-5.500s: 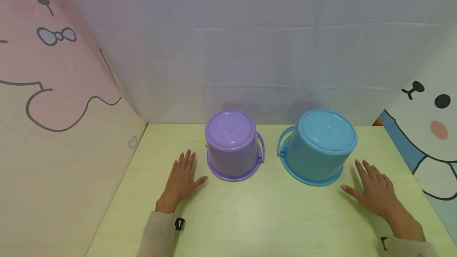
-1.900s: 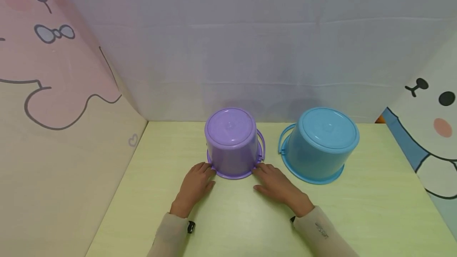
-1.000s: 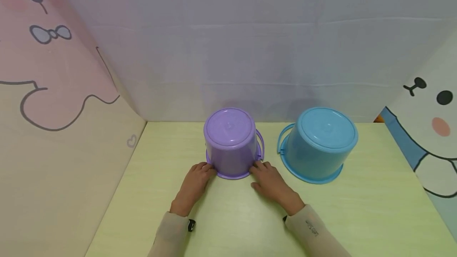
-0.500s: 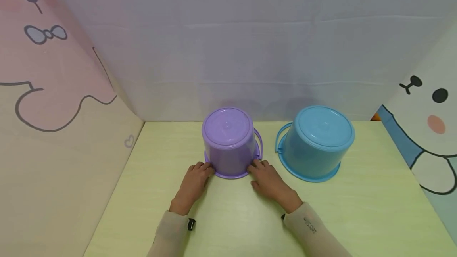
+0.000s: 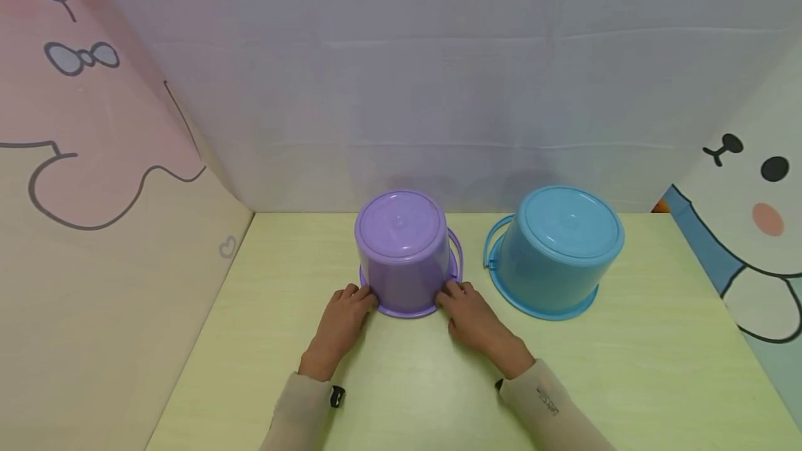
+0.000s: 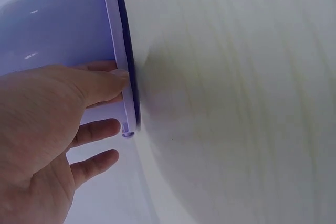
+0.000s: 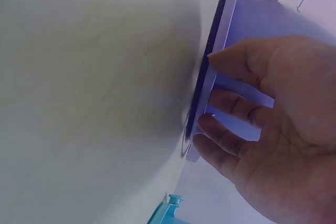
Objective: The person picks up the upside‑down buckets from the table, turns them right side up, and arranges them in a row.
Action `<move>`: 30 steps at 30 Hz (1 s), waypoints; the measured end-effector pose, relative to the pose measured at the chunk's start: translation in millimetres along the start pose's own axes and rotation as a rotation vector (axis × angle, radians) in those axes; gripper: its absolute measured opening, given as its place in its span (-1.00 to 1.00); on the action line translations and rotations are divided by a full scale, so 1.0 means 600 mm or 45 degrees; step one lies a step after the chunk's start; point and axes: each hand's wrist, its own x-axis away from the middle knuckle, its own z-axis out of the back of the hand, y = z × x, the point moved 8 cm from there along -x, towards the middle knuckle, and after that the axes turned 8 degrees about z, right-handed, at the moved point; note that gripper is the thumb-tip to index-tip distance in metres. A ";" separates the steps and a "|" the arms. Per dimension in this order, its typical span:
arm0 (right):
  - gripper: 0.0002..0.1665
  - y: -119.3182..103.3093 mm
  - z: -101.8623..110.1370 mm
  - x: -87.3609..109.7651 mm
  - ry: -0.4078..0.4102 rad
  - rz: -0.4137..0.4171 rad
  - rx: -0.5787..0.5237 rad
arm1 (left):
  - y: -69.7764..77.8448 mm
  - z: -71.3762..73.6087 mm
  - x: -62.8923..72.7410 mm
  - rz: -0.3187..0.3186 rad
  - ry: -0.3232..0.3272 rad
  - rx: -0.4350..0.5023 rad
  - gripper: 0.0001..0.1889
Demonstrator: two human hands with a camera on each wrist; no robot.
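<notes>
A purple bucket stands upside down on the table, its handle hanging at the right side. My left hand grips its rim at the front left. In the left wrist view the thumb of my left hand lies on the rim, with some fingers partly hidden behind it. At the front right my right hand holds the same rim. The right wrist view shows the thumb and curled fingers of my right hand against the rim of the purple bucket.
To the right, a larger light-blue bucket also stands upside down, its handle on the left side. The pale yellow table ends at a white cloth wall behind the buckets. Printed cartoon panels flank both sides.
Both hands have come from resting flat on the table to the purple bucket's rim, the right hand passing in front of the blue bucket. Since then their grip has barely shifted.
</notes>
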 end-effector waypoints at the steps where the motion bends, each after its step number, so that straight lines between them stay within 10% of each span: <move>1: -0.65 -0.001 0.002 0.001 0.002 0.001 -0.003 | 0.000 0.000 0.000 0.004 -0.004 0.002 -0.91; 30: -0.64 -0.009 0.053 0.011 0.232 0.072 0.047 | 0.016 0.029 -0.006 -0.057 0.128 0.024 -0.56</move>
